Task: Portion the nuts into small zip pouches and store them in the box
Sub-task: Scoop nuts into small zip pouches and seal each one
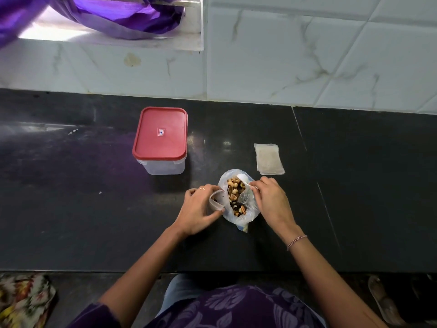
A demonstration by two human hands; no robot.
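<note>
Nuts [236, 192] are seen heaped inside an open clear plastic bag [248, 213] lying mid-way across a dark stone counter [354, 185]. At the bag's 9 o'clock, a small zip pouch [216, 201] is grasped by the left hand [201, 207], fingers and thumb curled round its open mouth. At 3 o'clock, a white spoon [243, 179] is pinched by the right hand [269, 200], its bowl at the bag's far rim. A clear box [163, 166], closed with a red lid [160, 133], is set at 11 o'clock, apart from the bag. A flat stack of empty pouches [268, 159] is laid at 1 o'clock, near the bag.
</note>
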